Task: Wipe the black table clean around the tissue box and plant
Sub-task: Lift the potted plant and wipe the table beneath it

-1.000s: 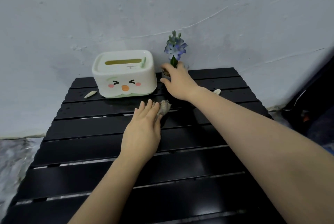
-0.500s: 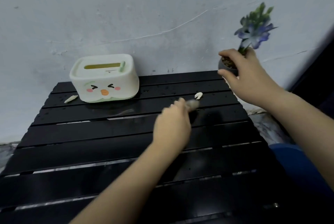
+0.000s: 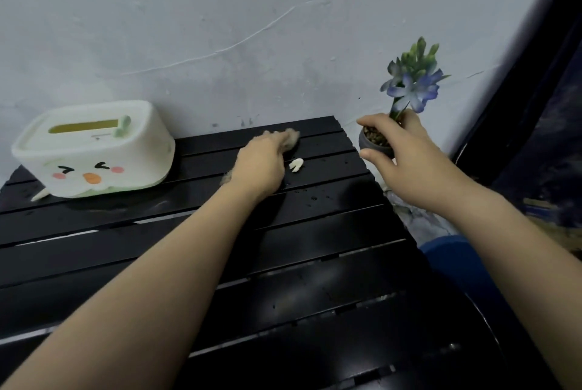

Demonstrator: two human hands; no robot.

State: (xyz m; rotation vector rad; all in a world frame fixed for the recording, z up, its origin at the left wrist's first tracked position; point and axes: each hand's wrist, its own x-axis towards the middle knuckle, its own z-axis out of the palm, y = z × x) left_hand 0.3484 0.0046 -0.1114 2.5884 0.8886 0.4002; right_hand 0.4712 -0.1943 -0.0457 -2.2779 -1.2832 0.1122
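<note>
My left hand (image 3: pixel 263 166) presses a small grey-brown cloth (image 3: pixel 290 140) onto the far slats of the black slatted table (image 3: pixel 315 232), where the plant stood. My right hand (image 3: pixel 406 153) grips the small dark pot (image 3: pixel 373 140) of the purple-flowered plant (image 3: pixel 412 84) and holds it in the air beyond the table's right edge. The white tissue box (image 3: pixel 94 150) with a cartoon face stands at the table's far left. A pale scrap (image 3: pixel 296 164) lies just right of my left hand. Water drops dot the slats nearby.
A grey wall (image 3: pixel 220 27) rises directly behind the table. Another pale scrap (image 3: pixel 39 196) lies at the tissue box's left corner. Something blue (image 3: pixel 453 260) sits low on the floor off the table's right side, and dark furniture (image 3: pixel 541 106) stands at the far right.
My right hand has lifted the plant off the table and carried it right. My left hand has slid the cloth toward the far edge, into the spot where the plant stood.
</note>
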